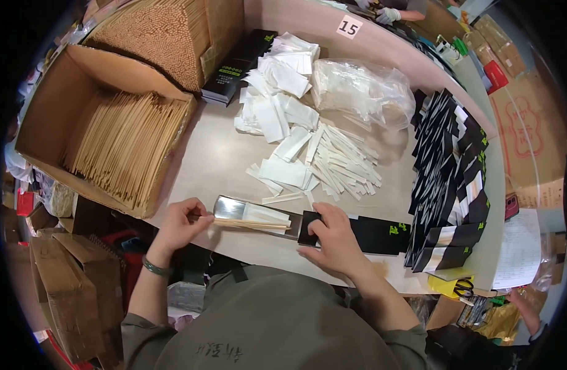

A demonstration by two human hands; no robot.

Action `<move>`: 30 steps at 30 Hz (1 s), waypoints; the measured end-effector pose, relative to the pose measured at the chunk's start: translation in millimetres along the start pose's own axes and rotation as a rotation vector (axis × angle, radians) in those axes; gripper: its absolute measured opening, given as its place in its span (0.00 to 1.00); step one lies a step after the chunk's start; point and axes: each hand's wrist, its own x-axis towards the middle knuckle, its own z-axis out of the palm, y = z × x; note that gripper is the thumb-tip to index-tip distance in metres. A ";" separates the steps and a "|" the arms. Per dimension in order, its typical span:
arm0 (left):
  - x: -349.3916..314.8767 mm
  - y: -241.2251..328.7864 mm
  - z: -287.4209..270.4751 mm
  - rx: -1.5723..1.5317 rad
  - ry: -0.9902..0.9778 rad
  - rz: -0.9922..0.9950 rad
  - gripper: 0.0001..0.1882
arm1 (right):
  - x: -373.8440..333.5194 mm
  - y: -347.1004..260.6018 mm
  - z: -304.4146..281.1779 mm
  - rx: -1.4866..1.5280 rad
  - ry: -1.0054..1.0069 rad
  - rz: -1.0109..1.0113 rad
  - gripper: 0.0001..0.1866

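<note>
My left hand (pixel 188 223) pinches the left ends of a pair of thin wooden chopsticks (pixel 249 224). They lie along the front side of a shiny metal trough (pixel 229 206), beside a folded white napkin (pixel 266 214) that rests in it. At the trough's right end, my right hand (pixel 334 237) grips a flat black paper sleeve (pixel 379 234) with green print, thumb on its near edge and fingers curled over the top. Beyond the trough are a heap of white napkins (pixel 272 117) and a spread of narrow white paper-wrapped sticks (pixel 345 160).
An open cardboard box (pixel 46 129) of chopsticks stands at left, with another box of sticks (pixel 151 40) behind. Black sleeves (pixel 234 68) lie at the back. Filled sleeves (pixel 447 179) pile up at right, near a clear plastic bag (pixel 364 92). A low partition (pixel 296 18) edges the table.
</note>
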 end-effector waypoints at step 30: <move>37.9 42.3 71.1 0.357 0.247 0.540 0.19 | 45.9 57.3 -124.0 -0.128 0.152 0.084 0.11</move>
